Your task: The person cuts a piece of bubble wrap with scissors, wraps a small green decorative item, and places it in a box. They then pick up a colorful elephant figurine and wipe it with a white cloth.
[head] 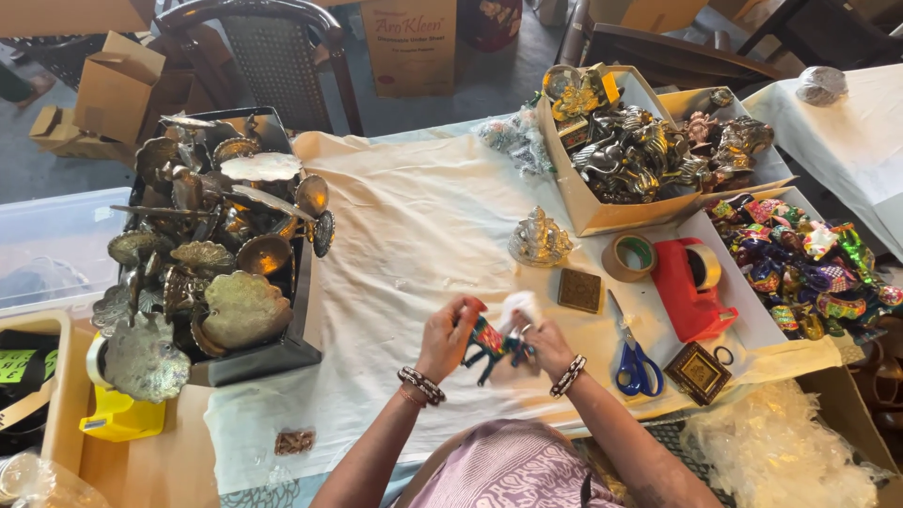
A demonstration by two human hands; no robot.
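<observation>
The toy horse [489, 346], a small painted figure in green, red and dark blue, sits between your two hands just above the table's near edge, over the cream cloth [414, 245]. Your left hand [450, 334] is closed around its front end, fingers curled over the top. Your right hand [544, 343] grips its other end and also pinches a bit of white wrapping [519, 306] against it. Both wrists carry beaded bracelets.

Just right of your right hand, blue-handled scissors [636, 365] lie on the cloth, and beside them sits a small dark framed plaque [697, 373] near the near right corner. Further back, a square brown tile [579, 290] lies near a silver idol [539, 239], with a roll of brown tape [629, 256] and a red tape dispenser [689, 287] to their right.

Toward the far right corner, a cardboard box [602, 218] holds metal figurines, and a white tray [752, 306] holds colourful painted toys. At the left edge, a dark crate [273, 356] is piled with brass dishes and leaf-shaped plates. Crumpled clear plastic [781, 452] lies past the near right corner.
</observation>
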